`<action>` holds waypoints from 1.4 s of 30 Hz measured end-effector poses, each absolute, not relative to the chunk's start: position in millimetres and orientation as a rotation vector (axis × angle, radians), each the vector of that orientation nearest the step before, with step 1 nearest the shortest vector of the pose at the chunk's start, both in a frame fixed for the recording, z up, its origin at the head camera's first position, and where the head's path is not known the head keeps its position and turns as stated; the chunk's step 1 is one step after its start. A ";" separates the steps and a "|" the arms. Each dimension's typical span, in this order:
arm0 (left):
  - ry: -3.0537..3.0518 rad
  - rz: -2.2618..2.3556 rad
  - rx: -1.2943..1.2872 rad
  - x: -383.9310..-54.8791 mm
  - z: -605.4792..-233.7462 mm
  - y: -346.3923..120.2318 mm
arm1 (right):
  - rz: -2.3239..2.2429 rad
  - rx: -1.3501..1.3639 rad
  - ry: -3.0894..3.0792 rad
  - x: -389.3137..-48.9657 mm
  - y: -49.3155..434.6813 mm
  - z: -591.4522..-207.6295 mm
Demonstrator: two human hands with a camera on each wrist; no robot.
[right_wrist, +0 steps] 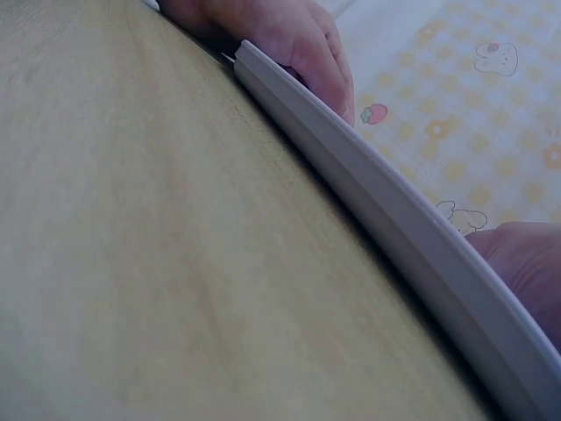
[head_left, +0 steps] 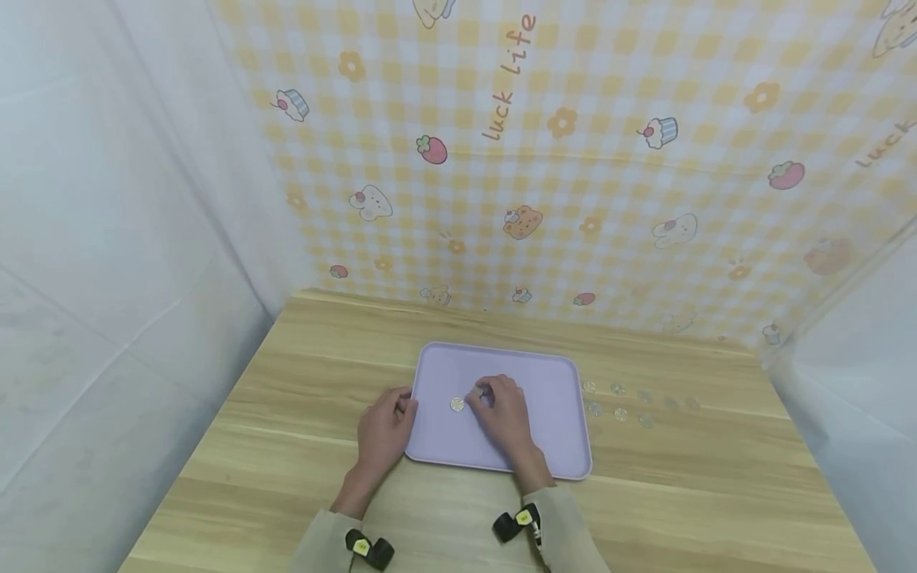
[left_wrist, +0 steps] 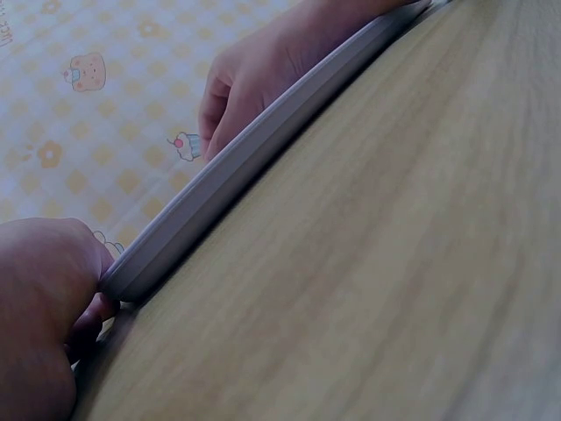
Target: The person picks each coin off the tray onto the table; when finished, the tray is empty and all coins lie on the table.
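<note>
A light purple tray (head_left: 552,414) lies on the wooden table. My left hand (head_left: 383,430) grips its left rim, thumb at the edge and fingers curled beside it; in the left wrist view the tray wall (left_wrist: 254,145) meets that hand (left_wrist: 44,307). Over the tray's middle, my right hand (head_left: 507,414) pinches a small round coin (head_left: 478,391) between thumb and forefinger, partly hidden by the fingertips. Just left of those fingertips, another silvery coin (head_left: 457,404) lies flat on the tray. In the right wrist view the tray wall hides the right hand's fingers.
Right of the tray, several coins (head_left: 620,415) lie in two rough rows on the wooden table (head_left: 680,493). A checked, printed cloth (head_left: 573,183) hangs behind the table, with white sheets (head_left: 143,278) at the sides. Each wrist wears a small black camera (head_left: 368,549).
</note>
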State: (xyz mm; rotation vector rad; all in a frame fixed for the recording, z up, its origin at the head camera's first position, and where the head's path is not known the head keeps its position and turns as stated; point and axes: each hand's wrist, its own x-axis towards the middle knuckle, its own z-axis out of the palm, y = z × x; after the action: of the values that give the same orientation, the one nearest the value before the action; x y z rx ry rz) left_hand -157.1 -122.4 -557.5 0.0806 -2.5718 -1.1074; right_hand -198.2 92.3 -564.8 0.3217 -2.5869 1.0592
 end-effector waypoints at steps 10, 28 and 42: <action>-2.571 -1.107 0.075 -156.1 -556.9 -122.4 | 1.136 0.301 -2.567 -197.1 91.5 -562.0; -2.539 -1.103 0.072 -156.1 -557.2 -122.5 | 1.133 0.315 -2.458 -195.1 98.1 -548.9; -2.533 -1.100 0.056 -156.4 -559.2 -122.9 | 1.153 0.207 -2.432 -180.1 146.7 -548.3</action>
State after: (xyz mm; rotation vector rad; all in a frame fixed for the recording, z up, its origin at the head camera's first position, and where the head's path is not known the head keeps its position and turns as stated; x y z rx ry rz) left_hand -156.4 -122.9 -559.2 0.0564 -2.5327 -1.1001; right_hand -180.1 146.7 -548.3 0.2072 -2.4320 1.1533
